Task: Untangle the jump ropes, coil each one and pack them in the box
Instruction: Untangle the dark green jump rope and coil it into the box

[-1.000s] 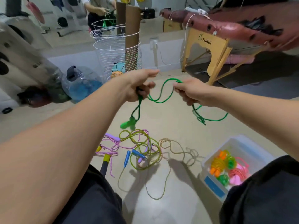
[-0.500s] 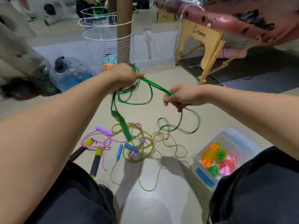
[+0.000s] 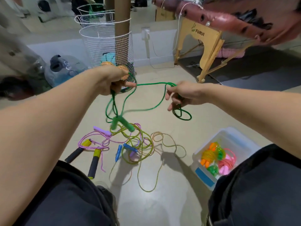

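1. My left hand (image 3: 112,82) has its fingers (image 3: 128,84) curled round several strands of the green jump rope (image 3: 153,84), gripping them in a bunch.
2. My right hand (image 3: 182,93) pinches the same rope between thumb and fingers; a small dark-green loop hangs just below them.
3. The rope is a thin, glossy green cord. Between my two sets of fingers it runs nearly level, left to right, with a slack loop sagging beneath that span.
4. From my left fingers the strands drop almost straight down, ending in the two green handles (image 3: 122,123), which dangle crossed and blurred, their tips aimed at the floor (image 3: 154,201).
5. Below my left fingers, on the floor, lies a tangle of ropes (image 3: 135,144): pink, yellow-green and tan cords, with purple, blue and black-and-yellow handles.
6. Below and to the right of my right fingers sits the clear box (image 3: 228,136), holding coiled orange, green and pink ropes.
7. Beyond my left fingers stands a white mesh basket (image 3: 104,41).
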